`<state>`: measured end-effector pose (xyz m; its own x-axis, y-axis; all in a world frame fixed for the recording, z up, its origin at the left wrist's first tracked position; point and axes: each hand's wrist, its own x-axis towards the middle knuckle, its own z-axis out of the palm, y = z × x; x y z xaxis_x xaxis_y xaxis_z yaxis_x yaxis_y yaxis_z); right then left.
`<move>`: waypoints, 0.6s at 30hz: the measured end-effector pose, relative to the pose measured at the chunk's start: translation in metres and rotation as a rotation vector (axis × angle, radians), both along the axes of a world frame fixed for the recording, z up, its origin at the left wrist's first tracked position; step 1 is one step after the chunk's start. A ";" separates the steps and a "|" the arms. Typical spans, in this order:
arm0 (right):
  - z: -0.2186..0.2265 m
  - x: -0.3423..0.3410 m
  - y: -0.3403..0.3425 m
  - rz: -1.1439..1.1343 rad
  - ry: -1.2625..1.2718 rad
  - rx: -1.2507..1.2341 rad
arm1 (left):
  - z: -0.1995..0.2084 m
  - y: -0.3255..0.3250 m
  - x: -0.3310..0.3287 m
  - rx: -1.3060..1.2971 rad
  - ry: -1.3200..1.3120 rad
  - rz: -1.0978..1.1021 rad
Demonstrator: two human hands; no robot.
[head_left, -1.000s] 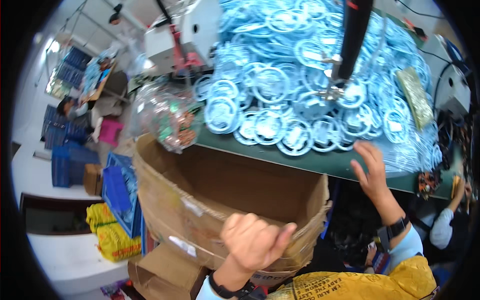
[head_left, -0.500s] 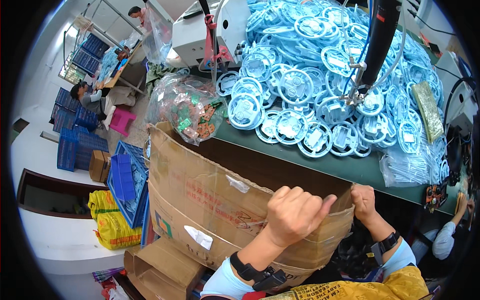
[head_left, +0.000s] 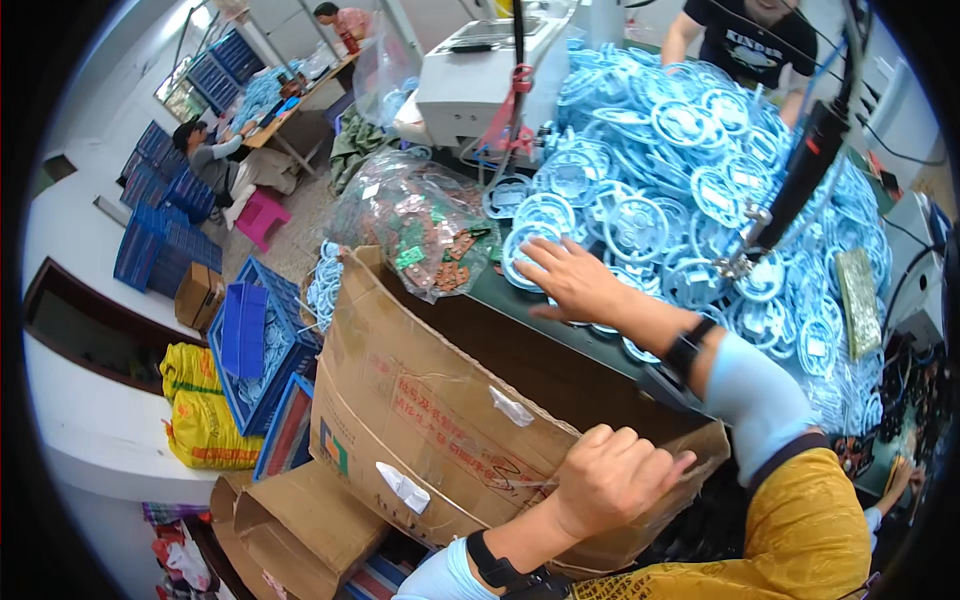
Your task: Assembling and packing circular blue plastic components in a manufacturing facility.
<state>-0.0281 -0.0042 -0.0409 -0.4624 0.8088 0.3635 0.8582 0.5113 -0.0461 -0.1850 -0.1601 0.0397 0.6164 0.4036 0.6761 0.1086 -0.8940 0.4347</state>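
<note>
The big cardboard box (head_left: 440, 420) stands tilted against the near edge of the green desk (head_left: 560, 345), its open mouth turned up toward the heap on top. It looks light but floppy: plain corrugated board, creased along the flaps, with scraps of tape hanging off the side, so the wall would likely buckle if squeezed mid-panel. The rim and the folded corner are the sound places to take it, and that is where the left hand (head_left: 610, 480) sits, fingers curled tight over the box's upper edge at the corner nearest the person, closed on the cardboard.

The right hand (head_left: 565, 280) is stretched out across the box's mouth to the desk's near edge, palm down, fingers spread wide and flat on the nearest of the pale blue plastic rings (head_left: 640, 225). It presses on them and clasps nothing. The rings lie in a loose heap over most of the desk, thin and stiff by the look of them, light singly, slick plastic that would slide easily over one another. I'd judge them easier to sweep than to pinch.

Just beside the right hand, at the desk's left corner, a clear bag (head_left: 415, 225) stuffed with small green and brown parts sags over the box's far flap. A black tool (head_left: 790, 190) hangs on a cable above the heap. Blue crates (head_left: 255, 340) stand on the floor left of the box.
</note>
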 end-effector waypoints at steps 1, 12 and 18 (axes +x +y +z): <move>-0.008 0.001 0.025 -0.033 -0.028 -0.026 | 0.000 0.001 0.002 -0.014 -0.017 -0.021; -0.012 0.044 0.015 -0.325 -0.298 -0.258 | -0.001 0.020 -0.011 -0.102 -0.077 0.019; -0.051 -0.014 0.059 -0.217 -0.217 -0.306 | 0.002 0.026 -0.013 -0.139 -0.077 0.010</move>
